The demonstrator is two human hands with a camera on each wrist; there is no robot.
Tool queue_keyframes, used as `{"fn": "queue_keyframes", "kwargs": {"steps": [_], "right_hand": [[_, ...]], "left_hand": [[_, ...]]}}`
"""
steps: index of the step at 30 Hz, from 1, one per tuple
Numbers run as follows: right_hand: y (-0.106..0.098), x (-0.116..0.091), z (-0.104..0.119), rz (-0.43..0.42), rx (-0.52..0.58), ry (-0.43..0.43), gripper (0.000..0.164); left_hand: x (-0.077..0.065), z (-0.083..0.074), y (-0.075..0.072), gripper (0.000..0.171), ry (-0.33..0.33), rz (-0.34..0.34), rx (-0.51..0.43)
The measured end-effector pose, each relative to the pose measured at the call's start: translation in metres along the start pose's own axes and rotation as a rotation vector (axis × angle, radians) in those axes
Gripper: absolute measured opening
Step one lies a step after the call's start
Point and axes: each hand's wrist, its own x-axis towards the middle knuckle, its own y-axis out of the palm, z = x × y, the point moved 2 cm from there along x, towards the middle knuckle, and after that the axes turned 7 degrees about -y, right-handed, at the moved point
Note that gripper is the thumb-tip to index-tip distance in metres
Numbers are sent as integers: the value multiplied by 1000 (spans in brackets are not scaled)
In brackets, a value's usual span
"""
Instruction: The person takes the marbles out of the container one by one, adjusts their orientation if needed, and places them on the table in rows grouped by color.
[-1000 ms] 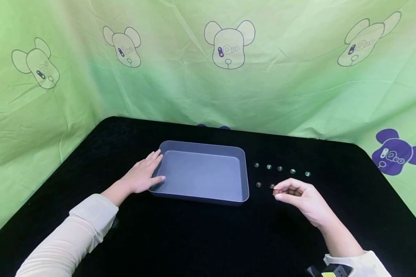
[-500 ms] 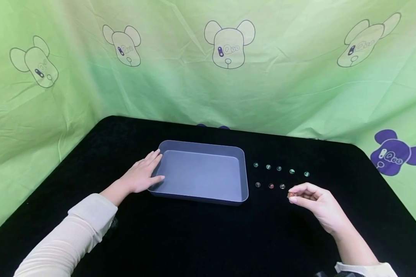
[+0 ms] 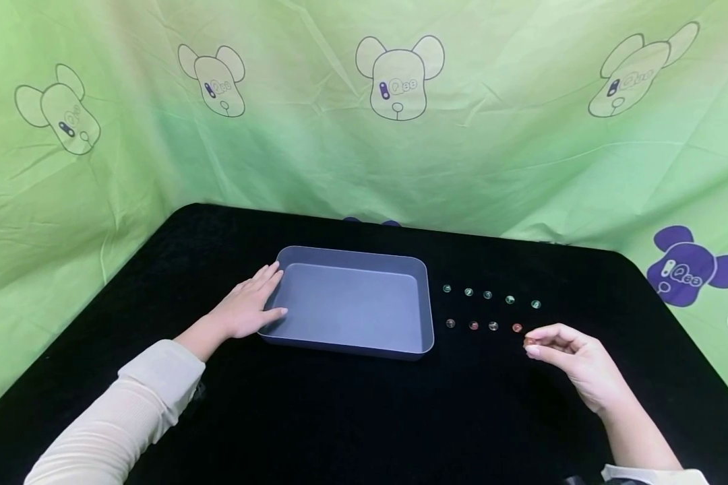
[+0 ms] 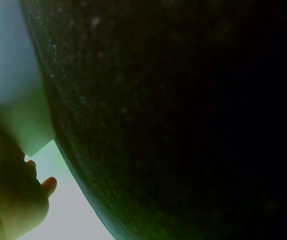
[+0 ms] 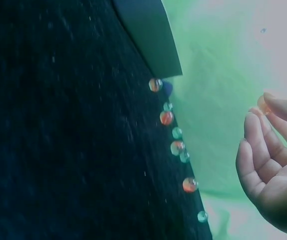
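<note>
In the head view my left hand [image 3: 245, 308] rests with straight fingers over the left rim of a grey-blue rectangular baking pan [image 3: 352, 310]. My right hand [image 3: 576, 364] pinches an orange-red glass marble [image 3: 529, 342] between thumb and fingers, at the right end of the front row of marbles. That row includes a red marble [image 3: 517, 328] right beside my fingertips. Behind it runs a second row of greenish marbles, one being the marble [image 3: 536, 304] at its right end. The right wrist view shows the pinched marble [image 5: 262, 104] clearly; the left wrist view is mostly dark.
A black cloth [image 3: 364, 417] covers the table. The pan stands left of both marble rows. A green curtain [image 3: 291, 162] printed with bear heads hangs along the back and sides.
My right hand has moved to the right along the front row with the marble pinched, uncovering marbles it hid before. The left hand stays on the pan.
</note>
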Motion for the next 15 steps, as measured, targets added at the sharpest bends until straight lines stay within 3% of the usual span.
{"fn": "queue_keyframes", "kwargs": {"steps": [8, 15], "right_hand": [[-10, -2, 3, -20, 24, -10, 17], [-8, -1, 18, -34, 89, -5, 19]], "left_hand": [[0, 1, 1, 71, 1, -1, 2], [1, 2, 1, 72, -3, 5, 2]]}}
